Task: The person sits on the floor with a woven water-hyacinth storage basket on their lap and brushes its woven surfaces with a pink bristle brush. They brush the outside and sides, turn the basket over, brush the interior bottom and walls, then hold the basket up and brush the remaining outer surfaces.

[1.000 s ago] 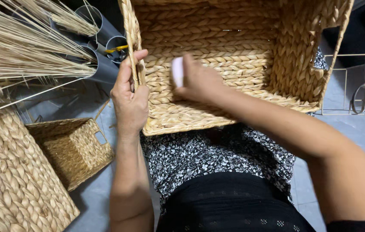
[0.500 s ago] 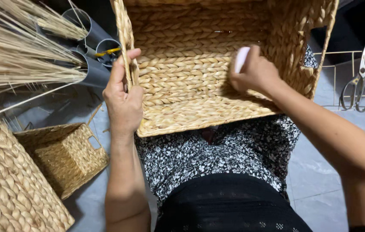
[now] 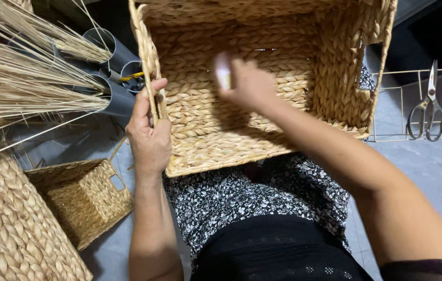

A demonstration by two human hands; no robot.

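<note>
A large woven straw basket (image 3: 335,88) rests tilted on my lap, its open side facing me. My left hand (image 3: 149,136) grips its left rim, thumb over the edge. Inside the basket, my right hand (image 3: 247,83) is closed around a small white object (image 3: 223,73), blurred by motion and held against the braided bottom. I cannot tell what the white object is.
A smaller woven basket (image 3: 83,200) lies on the floor at lower left, beside a bigger woven piece (image 3: 7,229). Bundles of dry straw (image 3: 23,78) stand in grey tubes (image 3: 116,99) at upper left. Scissors (image 3: 427,106) hang on a wire rack (image 3: 419,138) at right.
My right hand with the white object swept from the basket's left to its right side, then back toward the middle. My left hand kept its hold on the rim.
</note>
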